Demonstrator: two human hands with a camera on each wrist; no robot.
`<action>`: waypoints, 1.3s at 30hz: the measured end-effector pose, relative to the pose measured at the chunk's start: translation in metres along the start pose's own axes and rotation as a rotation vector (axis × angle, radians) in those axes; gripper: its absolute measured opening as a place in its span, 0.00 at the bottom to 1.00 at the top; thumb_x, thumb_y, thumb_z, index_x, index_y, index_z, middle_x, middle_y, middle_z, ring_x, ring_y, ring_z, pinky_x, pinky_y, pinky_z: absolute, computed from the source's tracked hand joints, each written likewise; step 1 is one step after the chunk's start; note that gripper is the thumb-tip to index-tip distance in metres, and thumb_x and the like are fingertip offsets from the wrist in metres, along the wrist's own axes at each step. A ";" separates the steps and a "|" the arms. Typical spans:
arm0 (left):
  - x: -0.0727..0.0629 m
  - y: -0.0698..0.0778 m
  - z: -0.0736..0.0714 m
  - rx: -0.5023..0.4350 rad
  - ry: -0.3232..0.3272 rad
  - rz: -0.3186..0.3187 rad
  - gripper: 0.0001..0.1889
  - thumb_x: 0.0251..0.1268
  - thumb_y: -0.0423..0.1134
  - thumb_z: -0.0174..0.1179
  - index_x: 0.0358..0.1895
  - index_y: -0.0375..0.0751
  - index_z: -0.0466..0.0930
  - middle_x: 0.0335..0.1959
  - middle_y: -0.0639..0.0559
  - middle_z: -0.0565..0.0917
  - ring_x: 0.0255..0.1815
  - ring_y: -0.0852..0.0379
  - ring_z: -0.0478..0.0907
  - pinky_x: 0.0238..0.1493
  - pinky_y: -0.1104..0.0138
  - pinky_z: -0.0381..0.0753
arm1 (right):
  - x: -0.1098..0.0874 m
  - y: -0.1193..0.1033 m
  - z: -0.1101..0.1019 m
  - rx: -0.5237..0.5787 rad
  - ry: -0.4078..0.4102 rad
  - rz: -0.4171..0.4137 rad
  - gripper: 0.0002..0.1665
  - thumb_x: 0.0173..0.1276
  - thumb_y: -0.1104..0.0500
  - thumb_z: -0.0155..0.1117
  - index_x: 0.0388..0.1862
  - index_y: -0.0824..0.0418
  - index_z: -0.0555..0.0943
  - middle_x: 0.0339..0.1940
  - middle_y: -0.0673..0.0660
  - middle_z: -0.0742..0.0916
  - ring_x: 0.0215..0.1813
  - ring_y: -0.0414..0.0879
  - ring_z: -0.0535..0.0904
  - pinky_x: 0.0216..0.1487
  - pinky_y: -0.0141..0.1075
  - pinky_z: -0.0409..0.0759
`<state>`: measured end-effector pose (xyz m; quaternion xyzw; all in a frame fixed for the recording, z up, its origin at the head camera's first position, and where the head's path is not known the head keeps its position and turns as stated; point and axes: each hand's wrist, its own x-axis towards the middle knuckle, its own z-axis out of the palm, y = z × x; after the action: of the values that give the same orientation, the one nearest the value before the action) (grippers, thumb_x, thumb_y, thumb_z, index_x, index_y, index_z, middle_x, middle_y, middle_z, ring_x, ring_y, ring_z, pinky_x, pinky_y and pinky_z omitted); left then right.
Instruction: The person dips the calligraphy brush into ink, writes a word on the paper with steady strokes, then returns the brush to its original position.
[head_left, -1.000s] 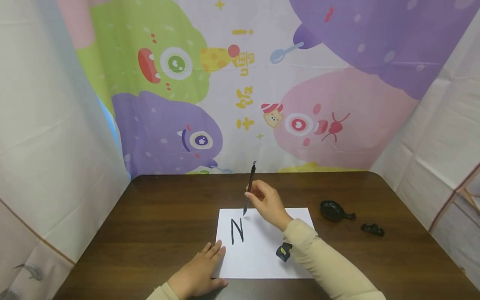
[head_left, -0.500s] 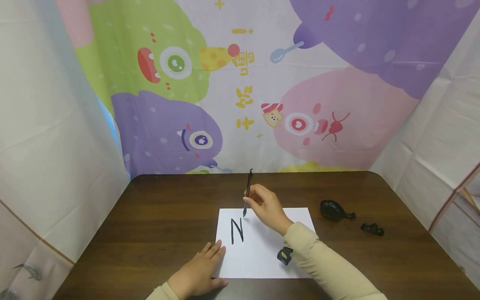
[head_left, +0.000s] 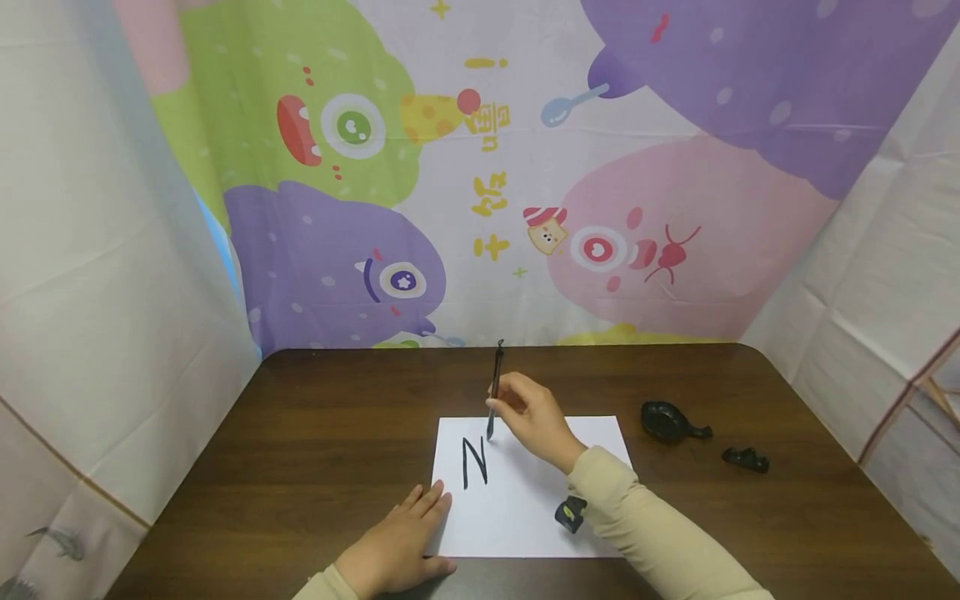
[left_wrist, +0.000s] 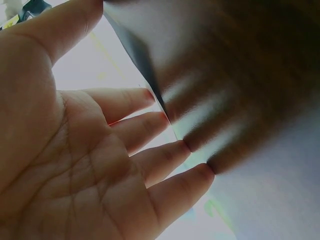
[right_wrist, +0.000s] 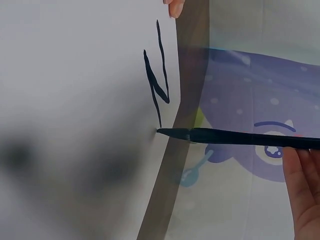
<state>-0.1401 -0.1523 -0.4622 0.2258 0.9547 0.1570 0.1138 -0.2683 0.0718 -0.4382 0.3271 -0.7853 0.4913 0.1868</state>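
Observation:
My right hand [head_left: 534,418] pinches a dark ink brush [head_left: 495,379], held nearly upright over the upper part of a white sheet of paper [head_left: 517,521]. In the right wrist view the bristle tip [right_wrist: 167,132] is right at the paper, just beside a painted black letter N [right_wrist: 160,75]. My left hand [head_left: 397,537] lies with straight fingers on the left edge of the sheet. Up close in the left wrist view, the fingertips [left_wrist: 200,172] of that hand rest at the edge of the paper, over the glossy table.
A black ladle-shaped ink dish [head_left: 666,421] stands on the brown table [head_left: 315,450] right of the sheet. Beyond it lies a small black brush rest [head_left: 746,459]. A cartoon-printed cloth [head_left: 480,300] hangs behind the table. The wrist camera [head_left: 570,514] sits under the right cuff.
My right hand has lowered the brush and shifted it slightly toward me, bringing the tip down beside the top of the N. The left hand stays in place.

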 end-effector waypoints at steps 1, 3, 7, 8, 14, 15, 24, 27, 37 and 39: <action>0.000 0.000 0.000 0.000 0.000 0.001 0.43 0.56 0.54 0.68 0.70 0.32 0.66 0.74 0.35 0.64 0.73 0.29 0.59 0.63 0.34 0.67 | 0.000 0.000 0.000 0.001 -0.003 0.002 0.05 0.65 0.64 0.67 0.38 0.59 0.80 0.33 0.53 0.84 0.35 0.38 0.80 0.37 0.30 0.83; 0.000 0.000 0.000 -0.001 0.000 0.000 0.43 0.56 0.55 0.68 0.70 0.32 0.66 0.74 0.35 0.64 0.74 0.30 0.59 0.63 0.34 0.67 | -0.001 0.001 0.000 0.000 -0.008 0.004 0.05 0.65 0.64 0.67 0.38 0.59 0.80 0.33 0.53 0.84 0.35 0.38 0.80 0.37 0.30 0.83; 0.000 0.000 0.001 -0.005 -0.001 -0.002 0.43 0.55 0.55 0.68 0.70 0.33 0.66 0.74 0.35 0.64 0.74 0.30 0.59 0.64 0.34 0.66 | -0.002 0.002 0.001 -0.006 -0.013 0.001 0.05 0.65 0.64 0.67 0.38 0.59 0.80 0.32 0.52 0.84 0.34 0.38 0.79 0.36 0.30 0.83; -0.001 0.000 0.001 -0.006 0.000 -0.002 0.43 0.55 0.55 0.68 0.70 0.33 0.66 0.74 0.35 0.64 0.74 0.30 0.59 0.64 0.34 0.66 | -0.002 0.002 0.001 -0.006 -0.014 0.001 0.05 0.65 0.64 0.67 0.38 0.58 0.80 0.32 0.52 0.84 0.34 0.38 0.79 0.36 0.30 0.82; -0.001 0.001 0.001 -0.007 0.002 -0.003 0.43 0.55 0.54 0.68 0.70 0.33 0.66 0.74 0.35 0.64 0.74 0.30 0.59 0.63 0.34 0.66 | -0.003 0.000 -0.001 -0.012 -0.020 0.014 0.05 0.65 0.63 0.67 0.38 0.58 0.80 0.33 0.52 0.84 0.34 0.37 0.78 0.36 0.30 0.82; -0.001 0.001 0.001 -0.007 0.000 -0.004 0.43 0.55 0.54 0.68 0.70 0.33 0.66 0.74 0.35 0.63 0.74 0.30 0.59 0.64 0.34 0.66 | -0.003 0.000 -0.001 -0.013 -0.022 0.017 0.05 0.65 0.63 0.67 0.38 0.58 0.80 0.32 0.52 0.84 0.34 0.37 0.78 0.36 0.30 0.82; -0.001 0.000 0.001 -0.002 -0.001 -0.003 0.43 0.56 0.55 0.68 0.70 0.33 0.66 0.75 0.36 0.63 0.74 0.30 0.59 0.64 0.34 0.66 | -0.006 -0.002 -0.004 -0.021 -0.039 0.052 0.05 0.66 0.62 0.67 0.38 0.57 0.80 0.31 0.51 0.84 0.33 0.38 0.78 0.36 0.30 0.81; -0.001 0.001 0.002 -0.001 -0.002 -0.004 0.43 0.56 0.55 0.68 0.70 0.33 0.66 0.75 0.36 0.63 0.74 0.30 0.59 0.64 0.34 0.66 | -0.006 -0.003 -0.005 -0.017 -0.050 0.065 0.05 0.66 0.62 0.67 0.38 0.57 0.79 0.31 0.52 0.84 0.33 0.38 0.79 0.37 0.30 0.82; -0.001 0.000 0.002 0.000 0.003 -0.003 0.43 0.56 0.55 0.68 0.70 0.33 0.65 0.75 0.36 0.63 0.74 0.30 0.58 0.64 0.35 0.66 | -0.009 -0.007 -0.010 -0.010 -0.070 0.097 0.05 0.66 0.62 0.67 0.37 0.57 0.78 0.31 0.51 0.84 0.33 0.38 0.79 0.37 0.31 0.83; -0.001 0.000 0.002 0.000 0.006 0.000 0.43 0.56 0.55 0.68 0.70 0.32 0.65 0.75 0.35 0.63 0.74 0.30 0.58 0.64 0.34 0.66 | -0.009 -0.007 -0.011 -0.011 -0.073 0.098 0.05 0.66 0.61 0.67 0.37 0.57 0.78 0.31 0.51 0.84 0.33 0.37 0.80 0.37 0.31 0.83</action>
<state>-0.1389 -0.1520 -0.4642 0.2253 0.9550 0.1577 0.1110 -0.2571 0.0825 -0.4347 0.3047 -0.8095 0.4832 0.1354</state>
